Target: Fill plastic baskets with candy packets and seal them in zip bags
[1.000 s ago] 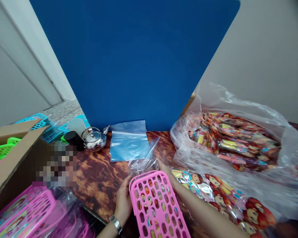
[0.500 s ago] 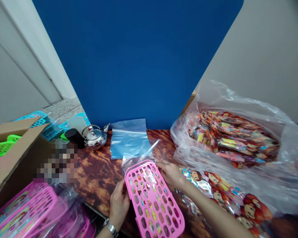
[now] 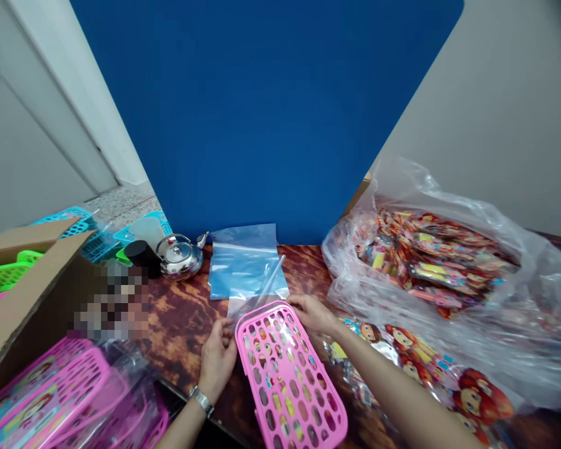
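A pink plastic basket (image 3: 290, 374) with oval holes lies inside a clear plastic bag (image 3: 257, 298) on the table in front of me; printed packets show through its holes. The bag's loose mouth sticks out past the basket's far end. My left hand (image 3: 219, 354), with a metal watch on its wrist, has its fingers curled closed on the bag's left edge near the far left corner. At the far right corner, my right hand (image 3: 314, 314) pinches the bag's other edge. Part of its fingertips is hidden behind the basket rim.
Flat clear bags (image 3: 243, 268) lie beyond the basket, beside a metal teapot (image 3: 181, 257) and a black cylinder (image 3: 141, 255). A large bag (image 3: 355, 274) of printed packets fills the right. Bagged pink baskets (image 3: 84, 386) and a cardboard box (image 3: 37, 293) stand left. A blue panel (image 3: 262, 125) rises behind.
My left hand has shifted up from the basket's side to the bag's edge near the far corner. My right hand has moved slightly left, and the bag's loose flap has changed shape.
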Motion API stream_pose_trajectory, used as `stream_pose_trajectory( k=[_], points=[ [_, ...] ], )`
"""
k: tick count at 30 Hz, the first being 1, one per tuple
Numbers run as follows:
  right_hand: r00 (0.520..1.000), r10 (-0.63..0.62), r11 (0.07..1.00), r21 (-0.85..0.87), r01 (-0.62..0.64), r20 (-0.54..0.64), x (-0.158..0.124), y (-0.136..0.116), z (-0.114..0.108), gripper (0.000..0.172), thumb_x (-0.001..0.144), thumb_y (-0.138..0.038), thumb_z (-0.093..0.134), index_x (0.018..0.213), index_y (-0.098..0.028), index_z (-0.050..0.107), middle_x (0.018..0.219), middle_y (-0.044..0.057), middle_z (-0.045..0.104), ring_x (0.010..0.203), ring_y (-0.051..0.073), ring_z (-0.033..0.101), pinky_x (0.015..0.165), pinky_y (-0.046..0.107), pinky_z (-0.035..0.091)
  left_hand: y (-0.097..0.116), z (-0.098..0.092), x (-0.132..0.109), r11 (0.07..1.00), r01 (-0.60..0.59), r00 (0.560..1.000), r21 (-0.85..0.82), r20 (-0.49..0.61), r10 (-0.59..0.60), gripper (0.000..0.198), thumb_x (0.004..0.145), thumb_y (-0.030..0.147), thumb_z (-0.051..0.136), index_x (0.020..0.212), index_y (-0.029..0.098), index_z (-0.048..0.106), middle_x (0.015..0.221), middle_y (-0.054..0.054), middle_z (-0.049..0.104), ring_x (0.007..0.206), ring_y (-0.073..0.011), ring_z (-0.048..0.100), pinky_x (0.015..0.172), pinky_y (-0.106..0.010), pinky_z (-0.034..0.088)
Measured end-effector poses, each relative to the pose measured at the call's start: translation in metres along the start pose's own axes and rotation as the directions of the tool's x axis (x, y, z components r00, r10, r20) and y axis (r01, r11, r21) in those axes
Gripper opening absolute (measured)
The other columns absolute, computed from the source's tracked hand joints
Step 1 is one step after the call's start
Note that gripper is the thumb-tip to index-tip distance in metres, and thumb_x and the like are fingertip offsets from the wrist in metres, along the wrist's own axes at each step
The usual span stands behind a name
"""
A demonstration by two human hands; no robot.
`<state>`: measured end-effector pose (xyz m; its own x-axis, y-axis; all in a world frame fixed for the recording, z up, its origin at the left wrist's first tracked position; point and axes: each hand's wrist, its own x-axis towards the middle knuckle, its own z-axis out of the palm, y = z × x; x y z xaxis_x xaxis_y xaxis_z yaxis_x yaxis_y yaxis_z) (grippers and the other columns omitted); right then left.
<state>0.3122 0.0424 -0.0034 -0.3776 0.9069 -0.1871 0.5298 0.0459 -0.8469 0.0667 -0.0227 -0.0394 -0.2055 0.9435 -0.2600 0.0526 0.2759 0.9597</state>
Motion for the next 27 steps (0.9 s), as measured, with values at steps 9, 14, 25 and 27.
stream_pose_trajectory(
  k=[9,14,25,27],
  points=[
    [0.949,0.280,0.953,0.080,-0.293,0.145,0.025,0.006,0.004,0.028,0.080,-0.041,0.049,0.068,-0.016,0.054,0.050,-0.004,0.049,0.042,0.007,0.042,0.042,0.018,0.035,0.019,0.009,0.007,0.912,0.370,0.929,-0.177,0.073,-0.363,0.030,0.053,0.036,0.059,0.076,0.018,0.053,0.058,0.002,0.059,0.048,-0.0126,0.056,0.045,-0.023,0.042],
    [0.952,0.290,0.957,-0.051,-0.286,0.098,0.031,-0.004,0.002,0.022,0.083,-0.030,0.044,0.068,-0.017,0.053,0.054,-0.004,0.051,0.047,0.008,0.045,0.046,0.018,0.036,0.024,0.012,0.009,0.920,0.368,0.930,-0.135,0.064,-0.362,0.029,0.056,0.038,0.060,0.074,0.017,0.052,0.056,0.002,0.057,0.047,-0.0132,0.054,0.044,-0.024,0.040],
    [0.993,0.090,0.900,-0.433,-0.050,0.072,0.028,-0.013,0.006,0.018,0.080,-0.020,0.052,0.063,-0.018,0.060,0.064,0.000,0.061,0.063,0.013,0.053,0.055,0.022,0.029,0.016,-0.001,0.018,0.901,-0.080,0.996,0.426,0.006,0.086,0.010,0.069,0.018,0.054,0.077,0.020,0.058,0.051,0.006,0.053,0.052,-0.0129,0.051,0.055,-0.022,0.033],
    [0.996,0.064,0.894,-0.448,-0.032,0.058,0.025,-0.013,0.007,0.019,0.084,-0.022,0.049,0.070,-0.019,0.062,0.069,0.001,0.063,0.066,0.013,0.055,0.057,0.022,0.030,0.018,-0.004,0.013,0.841,-0.150,0.986,0.520,0.018,0.165,0.015,0.072,0.018,0.054,0.085,0.022,0.060,0.054,0.005,0.055,0.053,-0.0139,0.053,0.056,-0.022,0.032]
  ],
)
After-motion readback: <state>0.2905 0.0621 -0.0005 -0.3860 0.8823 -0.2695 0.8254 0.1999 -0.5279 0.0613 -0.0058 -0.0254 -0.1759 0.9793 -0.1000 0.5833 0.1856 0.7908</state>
